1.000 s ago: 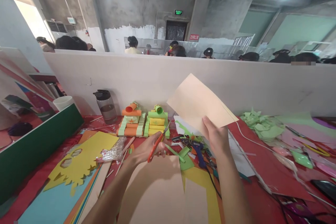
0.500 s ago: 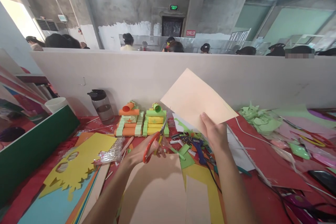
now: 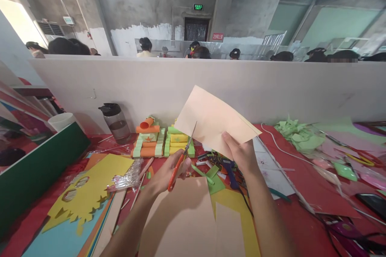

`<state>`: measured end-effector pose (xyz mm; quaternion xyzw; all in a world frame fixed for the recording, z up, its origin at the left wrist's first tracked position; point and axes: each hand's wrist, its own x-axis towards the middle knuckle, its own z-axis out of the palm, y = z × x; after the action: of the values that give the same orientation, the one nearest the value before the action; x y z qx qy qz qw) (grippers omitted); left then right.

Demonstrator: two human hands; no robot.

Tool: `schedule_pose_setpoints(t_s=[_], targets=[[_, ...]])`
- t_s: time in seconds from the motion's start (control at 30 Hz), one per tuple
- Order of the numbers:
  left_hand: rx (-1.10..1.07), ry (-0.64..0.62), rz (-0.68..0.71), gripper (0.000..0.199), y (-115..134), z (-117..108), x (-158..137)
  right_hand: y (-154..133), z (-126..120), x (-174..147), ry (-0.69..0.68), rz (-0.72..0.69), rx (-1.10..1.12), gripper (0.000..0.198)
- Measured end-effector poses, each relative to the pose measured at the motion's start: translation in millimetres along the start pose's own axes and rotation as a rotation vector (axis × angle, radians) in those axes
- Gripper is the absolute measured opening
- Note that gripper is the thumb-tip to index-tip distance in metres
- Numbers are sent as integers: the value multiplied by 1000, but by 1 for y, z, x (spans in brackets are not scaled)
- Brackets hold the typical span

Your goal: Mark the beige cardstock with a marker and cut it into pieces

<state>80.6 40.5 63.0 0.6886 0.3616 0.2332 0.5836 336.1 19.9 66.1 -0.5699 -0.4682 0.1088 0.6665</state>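
Your right hand [image 3: 243, 154] has its grip pinched on the cream sheet [image 3: 208, 114], with the thumb flat on the near face and the other fingers hidden behind it. The pinch sits at the lower edge, toward the right corner, so most of the sheet reaches up and to the left of your thumb, while a smaller corner sticks out to the right. You are holding it tilted above the worktop [image 3: 285, 229], in front of the white partition [image 3: 144, 84].

Your left hand [image 3: 169, 168] has its grip closed around the orange handles of the scissors [image 3: 180, 164]. Their blades point up and slightly right from your fingers and look close together. The tip overlaps the sheet's lower left part in this view; you cannot tell from here whether it touches the paper. The scissors lie to the left of your right thumb, well apart from it.

Below your two hands lies a larger cream board [image 3: 181, 225]. Beyond your left hand stand an orange paper model [image 3: 148, 150] and a yellow-green one [image 3: 178, 148], side by side. The blue glue gun [image 3: 231, 176] lies just left of your right wrist.
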Motion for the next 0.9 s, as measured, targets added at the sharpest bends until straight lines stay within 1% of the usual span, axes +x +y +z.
schedule_pose_setpoints(t_s=[0.07,0.13,0.27,0.37,0.43,0.53,0.67,0.77,0.83,0.9], targets=[[16,12,61,35,2,1,2,-1,0,0,1,-3,-5,48],[23,21,93,39,3,2,3,-3,1,0,-2,-10,-4,48],[28,-26,85,44,1,2,5,-6,2,0,-33,-31,-16,42],[13,-38,80,50,-2,1,5,-7,2,-1,-33,33,-10,37],[-4,-27,74,49,-2,0,4,-8,1,-1,-30,80,8,33],[-1,-24,43,49,0,-2,3,-10,0,-1,-43,95,21,30],[45,-62,-3,57,3,-4,1,-14,-1,-2,-100,131,-8,28],[36,-86,42,64,3,-4,1,-17,-3,-3,-139,190,-31,32],[26,-112,74,67,2,-4,1,-18,-3,-3,-143,201,-34,38],[28,-126,78,68,1,-4,1,-20,-3,-4,-145,198,-27,39]])
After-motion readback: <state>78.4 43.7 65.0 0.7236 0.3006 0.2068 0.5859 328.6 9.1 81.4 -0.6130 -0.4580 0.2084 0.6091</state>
